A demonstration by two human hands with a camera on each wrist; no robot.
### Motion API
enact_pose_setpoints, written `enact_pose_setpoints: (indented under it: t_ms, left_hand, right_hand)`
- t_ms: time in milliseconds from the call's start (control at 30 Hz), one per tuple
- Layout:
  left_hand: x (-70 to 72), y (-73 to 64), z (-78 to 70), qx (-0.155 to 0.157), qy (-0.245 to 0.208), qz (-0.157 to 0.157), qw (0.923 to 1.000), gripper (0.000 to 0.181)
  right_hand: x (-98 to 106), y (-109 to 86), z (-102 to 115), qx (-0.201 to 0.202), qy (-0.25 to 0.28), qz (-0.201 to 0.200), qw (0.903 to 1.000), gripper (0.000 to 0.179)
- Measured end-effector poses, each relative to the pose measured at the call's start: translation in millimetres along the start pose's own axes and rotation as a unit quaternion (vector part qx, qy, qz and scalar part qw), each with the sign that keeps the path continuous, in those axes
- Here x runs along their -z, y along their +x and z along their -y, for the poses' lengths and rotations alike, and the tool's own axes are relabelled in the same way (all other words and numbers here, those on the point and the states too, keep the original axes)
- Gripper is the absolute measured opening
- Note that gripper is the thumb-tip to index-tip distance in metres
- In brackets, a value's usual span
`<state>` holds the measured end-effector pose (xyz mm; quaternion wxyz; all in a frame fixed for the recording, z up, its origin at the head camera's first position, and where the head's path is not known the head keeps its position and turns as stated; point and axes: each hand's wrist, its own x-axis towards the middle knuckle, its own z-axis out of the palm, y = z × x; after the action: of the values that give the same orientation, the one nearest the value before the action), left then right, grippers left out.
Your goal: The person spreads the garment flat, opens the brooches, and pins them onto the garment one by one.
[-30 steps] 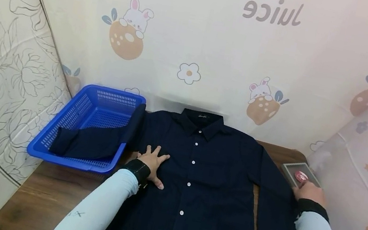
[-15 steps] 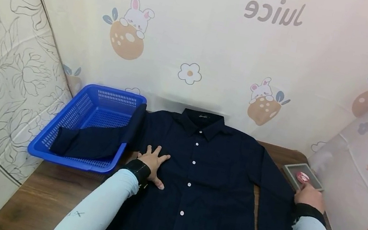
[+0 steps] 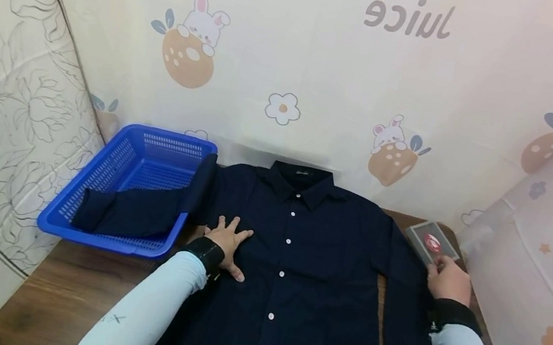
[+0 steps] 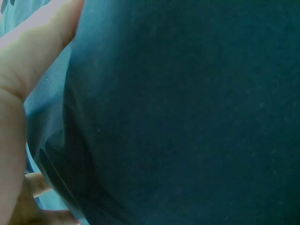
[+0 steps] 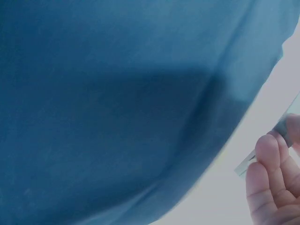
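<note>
A dark navy button-up shirt [image 3: 320,303] lies spread face up on the wooden table, its collar toward the wall. My left hand [image 3: 226,242] rests on the shirt's chest with fingers spread; the left wrist view shows its thumb against the dark cloth. With thumb and fingers, my right hand [image 3: 450,281] pinches the near edge of a flat grey box [image 3: 418,231] with a red and white oval mark on top. The box is beside the shirt's right-hand sleeve. In the right wrist view, curled fingertips [image 5: 268,149] meet the box's corner [image 5: 243,168].
A blue plastic basket [image 3: 115,153] stands at the left, with the shirt's other sleeve [image 3: 131,211] folded over its rim and lying inside. Brown table [image 3: 68,284] shows at front left. Patterned cloth walls [image 3: 328,70] close off the back and sides.
My right hand has moved the flat grey box left and a little farther back, toward the shirt's shoulder. My left hand has stayed on the shirt.
</note>
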<state>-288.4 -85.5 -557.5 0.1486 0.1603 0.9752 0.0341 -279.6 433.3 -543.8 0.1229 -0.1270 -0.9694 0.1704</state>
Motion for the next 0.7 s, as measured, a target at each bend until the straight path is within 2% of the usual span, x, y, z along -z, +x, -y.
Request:
enact_pose_setpoints:
  t_ms: [100,333,600,700]
  left_hand:
    - [-0.6,0.3,0.2,-0.001,0.008,-0.001,1.0,0.12]
    - [0.3,-2.4,-0.7,-0.003,0.0,-0.001,1.0,0.12]
    - [-1.0,-1.4,-0.5,-0.01,0.001,0.002,0.9999,0.121]
    - [-1.3,-0.8,0.2,-0.009,0.0,0.003,1.0,0.122]
  right_hand:
    - [1,-4.7,18,0.04,0.028,-0.015,0.9987,0.019]
    - [11,-19.8,64,0.106,0.07,0.008,0.9918,0.017]
    - [18,-44.0,105,0.178,0.119,0.019,0.9766,0.018]
    - [22,-55.0,117,0.203,0.149,0.028,0.9673,0.018]
